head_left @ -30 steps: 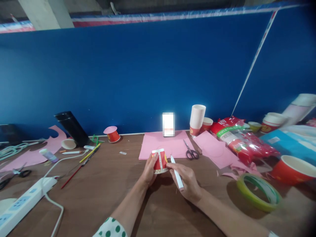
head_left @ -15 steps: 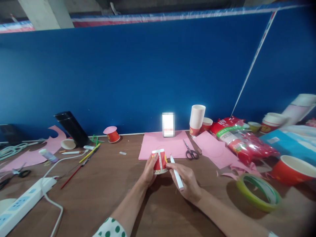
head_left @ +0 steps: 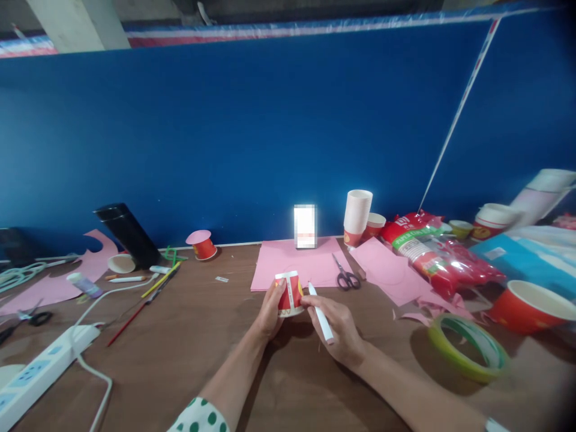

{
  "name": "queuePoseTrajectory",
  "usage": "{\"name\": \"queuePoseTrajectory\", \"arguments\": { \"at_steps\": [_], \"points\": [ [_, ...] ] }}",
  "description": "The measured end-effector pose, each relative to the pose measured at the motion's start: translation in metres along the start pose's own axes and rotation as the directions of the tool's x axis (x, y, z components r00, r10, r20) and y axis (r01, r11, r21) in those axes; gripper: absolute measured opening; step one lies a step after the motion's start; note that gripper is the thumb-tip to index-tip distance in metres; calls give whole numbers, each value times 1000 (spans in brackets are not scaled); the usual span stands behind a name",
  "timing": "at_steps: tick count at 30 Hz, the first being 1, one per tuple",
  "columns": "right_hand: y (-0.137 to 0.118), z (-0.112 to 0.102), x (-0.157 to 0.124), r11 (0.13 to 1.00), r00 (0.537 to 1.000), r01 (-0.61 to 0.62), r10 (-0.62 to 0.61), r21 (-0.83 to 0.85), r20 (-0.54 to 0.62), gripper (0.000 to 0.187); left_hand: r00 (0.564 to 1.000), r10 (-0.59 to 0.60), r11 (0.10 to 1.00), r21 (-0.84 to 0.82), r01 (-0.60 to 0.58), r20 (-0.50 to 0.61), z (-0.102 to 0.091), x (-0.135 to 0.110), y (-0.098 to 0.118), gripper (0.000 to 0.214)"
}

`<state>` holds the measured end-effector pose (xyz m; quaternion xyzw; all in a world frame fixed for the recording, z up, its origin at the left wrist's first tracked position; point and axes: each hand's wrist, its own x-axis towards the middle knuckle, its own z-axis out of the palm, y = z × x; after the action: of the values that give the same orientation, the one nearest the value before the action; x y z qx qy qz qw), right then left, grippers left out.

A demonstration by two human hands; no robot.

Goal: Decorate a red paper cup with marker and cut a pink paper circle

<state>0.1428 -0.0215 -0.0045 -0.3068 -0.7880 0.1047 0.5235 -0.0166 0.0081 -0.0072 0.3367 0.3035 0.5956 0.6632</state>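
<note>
Scissors [head_left: 345, 279]: two pairs. White marker [head_left: 321, 314]: one (held). Tape roll [head_left: 477, 375]: one. Power strip [head_left: 40, 372]: one.

Brown bench [head_left: 189, 354], blue partition [head_left: 225, 132] behind it.
- Pink paper sheet [head_left: 274, 267] flat at centre rear; black-handled scissors [head_left: 344, 278] on its right edge.
- Stack of white paper cups [head_left: 357, 215] upside down by the partition; red cup packet [head_left: 432, 255] lying to its right.
- Green tape roll [head_left: 468, 349] flat, near right; red bowl [head_left: 526, 307] just beyond it.
- Left: white power strip [head_left: 40, 373], black flask [head_left: 126, 235] leaning, upturned red cup [head_left: 201, 245] under a pink disc, glue stick [head_left: 83, 285] lying down.
</note>
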Motion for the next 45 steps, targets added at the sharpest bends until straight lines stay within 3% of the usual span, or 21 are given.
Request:
{"name": "queuePoseTrajectory", "arguments": {
  "at_steps": [7, 18, 30, 36, 45],
  "points": [
    [0, 1, -1, 1000, 1000, -27, 27, 11, 7, 31, 998, -52, 998, -29, 51, -28, 2, 0, 1, 42],
    [1, 2, -1, 1000, 1000, -9, 9, 1, -12, 29, 998, -47, 999, -7, 47, -52, 1, 1, 0, 42],
    [2, 1, 0, 1000, 999, 26, -26, -17, -33, 29, 999, -43, 999, 5, 43, -19, 1, 0, 1, 45],
    [-1, 2, 3, 1000, 992, 20, -21, -8, -124, 27, 998, -51, 999, -2, 51, -31, 2, 1, 1, 43],
    [-9, -12, 4, 994, 997, 57, -51, 98, -65, 23, 999, -49, 999, -9, 49, -8, -2, 3, -3, 39]
  ]
}}
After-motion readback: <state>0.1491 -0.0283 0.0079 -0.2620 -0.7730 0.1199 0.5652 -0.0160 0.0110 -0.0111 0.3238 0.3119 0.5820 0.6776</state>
